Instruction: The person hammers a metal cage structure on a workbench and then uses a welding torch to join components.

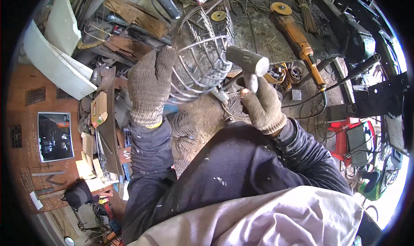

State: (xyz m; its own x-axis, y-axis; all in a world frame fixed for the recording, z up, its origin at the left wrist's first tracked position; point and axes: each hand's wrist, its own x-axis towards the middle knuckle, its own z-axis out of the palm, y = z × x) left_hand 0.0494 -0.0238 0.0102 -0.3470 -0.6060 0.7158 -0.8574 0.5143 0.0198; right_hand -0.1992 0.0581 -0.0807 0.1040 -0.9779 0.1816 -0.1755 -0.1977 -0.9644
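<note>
Head view: I see an open basket of curved, silvery metal rods at upper centre. The left hand, gloved in brown knit, looks clenched on its left edge, fingertips hidden; the right hand, likewise gloved, wraps the handle of a grey, cylinder-headed metal hammer just right of it. I judge the basket stiff, fairly light and slick, best held by its outer rods; the hammer, head-heavy.

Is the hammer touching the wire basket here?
Cannot tell. In the head view, the hammer overlaps the near edge of the wire basket, showing neither contact nor gap plainly.
</note>
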